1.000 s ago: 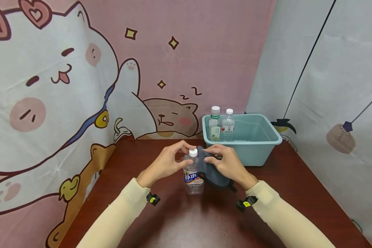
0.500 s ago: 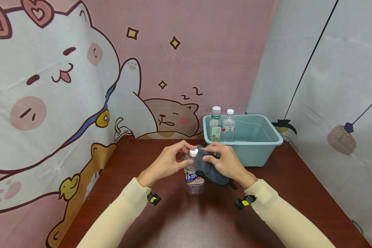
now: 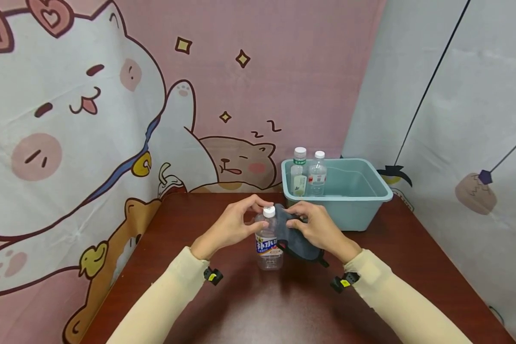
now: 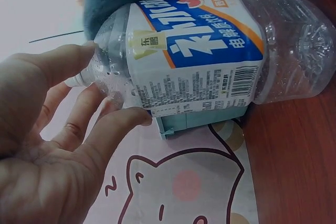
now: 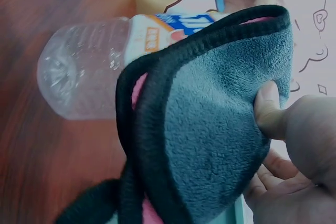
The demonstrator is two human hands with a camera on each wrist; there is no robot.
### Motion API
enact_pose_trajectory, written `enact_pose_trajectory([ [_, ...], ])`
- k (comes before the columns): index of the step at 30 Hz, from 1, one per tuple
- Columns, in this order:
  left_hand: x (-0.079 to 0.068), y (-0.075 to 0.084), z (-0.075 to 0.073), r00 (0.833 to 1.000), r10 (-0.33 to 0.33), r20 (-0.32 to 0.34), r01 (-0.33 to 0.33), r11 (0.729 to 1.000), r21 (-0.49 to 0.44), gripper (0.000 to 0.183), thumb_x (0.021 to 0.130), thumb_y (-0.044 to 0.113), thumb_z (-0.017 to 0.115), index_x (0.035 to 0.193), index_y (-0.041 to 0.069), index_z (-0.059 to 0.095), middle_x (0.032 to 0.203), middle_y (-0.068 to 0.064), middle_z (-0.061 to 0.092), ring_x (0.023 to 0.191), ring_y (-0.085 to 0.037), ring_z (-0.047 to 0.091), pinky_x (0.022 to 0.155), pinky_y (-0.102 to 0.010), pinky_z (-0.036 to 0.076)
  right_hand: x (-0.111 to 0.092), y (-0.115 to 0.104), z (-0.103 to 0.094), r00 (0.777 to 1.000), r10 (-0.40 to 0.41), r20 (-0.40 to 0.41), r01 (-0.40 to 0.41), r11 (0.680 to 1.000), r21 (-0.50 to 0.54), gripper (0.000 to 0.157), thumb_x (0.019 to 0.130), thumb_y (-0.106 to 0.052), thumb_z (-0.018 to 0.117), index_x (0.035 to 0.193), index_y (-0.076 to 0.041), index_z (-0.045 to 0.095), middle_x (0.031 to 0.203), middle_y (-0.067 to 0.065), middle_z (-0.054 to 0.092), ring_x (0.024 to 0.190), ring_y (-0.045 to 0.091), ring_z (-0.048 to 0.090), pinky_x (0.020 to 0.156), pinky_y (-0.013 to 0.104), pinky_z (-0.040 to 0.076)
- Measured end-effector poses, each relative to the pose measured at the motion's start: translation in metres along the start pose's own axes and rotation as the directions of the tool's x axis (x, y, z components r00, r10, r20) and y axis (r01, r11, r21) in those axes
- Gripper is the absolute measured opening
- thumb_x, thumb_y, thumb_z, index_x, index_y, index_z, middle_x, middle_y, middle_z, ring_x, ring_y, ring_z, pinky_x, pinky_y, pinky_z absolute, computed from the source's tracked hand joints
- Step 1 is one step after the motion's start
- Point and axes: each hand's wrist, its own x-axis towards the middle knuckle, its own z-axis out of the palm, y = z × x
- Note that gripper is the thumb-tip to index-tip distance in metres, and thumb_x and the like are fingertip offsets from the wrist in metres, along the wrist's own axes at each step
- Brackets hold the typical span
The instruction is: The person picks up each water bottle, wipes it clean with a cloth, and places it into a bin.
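A clear plastic bottle [image 3: 268, 262] with a white cap and a blue, white and orange label [image 4: 210, 45] stands upright on the table. My left hand [image 3: 232, 224] holds it by the shoulder just below the cap, thumb in front and fingers behind. My right hand [image 3: 320, 229] pinches a folded grey cleaning cloth [image 3: 296, 243] between thumb and fingers, against the bottle's right side. In the right wrist view, the fuzzy cloth [image 5: 220, 108] shows black edging, pink inside and a black loop, and covers part of the label.
Behind my right hand, a light blue plastic bin [image 3: 348, 210] stands at the table's back edge. Two clear capped bottles, one with a green-and-white label [image 3: 299, 184] and one with a red-and-white label [image 3: 317, 179], stand at its left end. The brown table [image 3: 258, 315] meets a printed curtain behind.
The cloth in my right hand slides slightly left over the bottle, then back right, baring more of the label. My left hand and the bottle stay nearly still.
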Motion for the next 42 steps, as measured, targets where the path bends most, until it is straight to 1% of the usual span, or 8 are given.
enact_pose_trajectory([
  [4,0.002,0.001,0.0,1.0,0.003,0.004,-0.003,1.0,-0.019,0.05,0.105,0.017,0.091,0.148,0.027,0.069,0.142,-0.002,0.08,0.129,-0.028,0.075,0.105,-0.057,0.069,-0.004,0.013,0.004,1.0,0.008,0.029,-0.006,0.999,-0.051,0.025,0.102,-0.012,0.091,0.127,-0.009,0.088,0.123,0.007,0.088,0.108,0.025,0.084,0.094,0.05,0.071],
  [10,0.003,0.001,0.001,1.0,-0.01,0.012,0.01,1.0,-0.026,0.05,0.105,0.015,0.09,0.149,0.025,0.069,0.143,-0.006,0.079,0.13,-0.028,0.074,0.108,-0.06,0.069,-0.013,0.039,0.023,0.993,-0.031,0.116,0.045,0.991,-0.126,0.023,0.1,-0.008,0.092,0.123,-0.006,0.087,0.117,0.006,0.088,0.097,0.013,0.079,0.084,0.037,0.069],
  [13,0.003,0.002,0.001,1.0,-0.01,0.011,0.01,1.0,-0.027,0.05,0.105,0.015,0.09,0.149,0.024,0.069,0.144,-0.006,0.079,0.129,-0.027,0.074,0.108,-0.061,0.069,-0.017,0.048,0.033,0.986,-0.046,0.163,0.071,0.986,-0.15,0.022,0.1,-0.008,0.092,0.121,-0.004,0.087,0.115,0.007,0.087,0.095,0.012,0.078,0.082,0.034,0.068],
  [18,0.003,0.001,0.001,1.0,-0.004,0.004,0.004,1.0,-0.019,0.049,0.105,0.015,0.09,0.149,0.025,0.069,0.144,-0.004,0.08,0.129,-0.025,0.074,0.104,-0.059,0.069,-0.021,0.054,0.044,0.969,-0.052,0.241,0.09,0.985,-0.149,0.022,0.099,-0.004,0.093,0.119,0.0,0.084,0.115,0.011,0.087,0.099,0.017,0.081,0.084,0.037,0.07],
  [22,0.003,0.001,0.0,1.0,-0.004,0.002,0.004,1.0,-0.026,0.049,0.105,0.015,0.09,0.149,0.025,0.069,0.145,-0.003,0.079,0.129,-0.025,0.075,0.105,-0.063,0.069,-0.022,0.057,0.05,0.956,-0.047,0.288,0.085,0.989,-0.121,0.02,0.098,0.0,0.091,0.116,0.001,0.084,0.113,0.012,0.087,0.097,0.013,0.079,0.08,0.032,0.069],
  [27,0.002,0.001,0.0,1.0,-0.014,0.003,0.014,0.999,-0.04,0.049,0.105,0.015,0.09,0.148,0.025,0.069,0.146,-0.003,0.079,0.13,-0.026,0.074,0.107,-0.061,0.069,-0.022,0.062,0.057,0.949,-0.051,0.312,0.089,0.99,-0.108,0.015,0.097,0.002,0.091,0.107,-0.005,0.084,0.103,0.005,0.087,0.088,0.003,0.069,0.072,0.024,0.059],
  [31,0.001,0.0,0.001,1.0,-0.021,0.006,0.021,0.998,-0.053,0.05,0.105,0.014,0.09,0.149,0.024,0.069,0.146,-0.006,0.078,0.131,-0.029,0.074,0.11,-0.06,0.069,-0.021,0.063,0.059,0.944,-0.046,0.326,0.083,0.992,-0.099,0.015,0.097,0.001,0.092,0.104,-0.008,0.084,0.101,0.003,0.087,0.088,0.004,0.068,0.072,0.024,0.056],
  [42,-0.001,0.0,0.002,1.0,-0.031,0.006,0.031,0.998,-0.046,0.05,0.105,0.015,0.09,0.149,0.026,0.069,0.143,-0.003,0.079,0.133,-0.033,0.074,0.111,-0.065,0.067,-0.027,0.065,0.06,0.959,0.047,0.279,-0.026,0.996,-0.08,0.02,0.098,-0.006,0.093,0.117,-0.005,0.089,0.116,0.005,0.09,0.103,0.015,0.083,0.088,0.035,0.07],
])
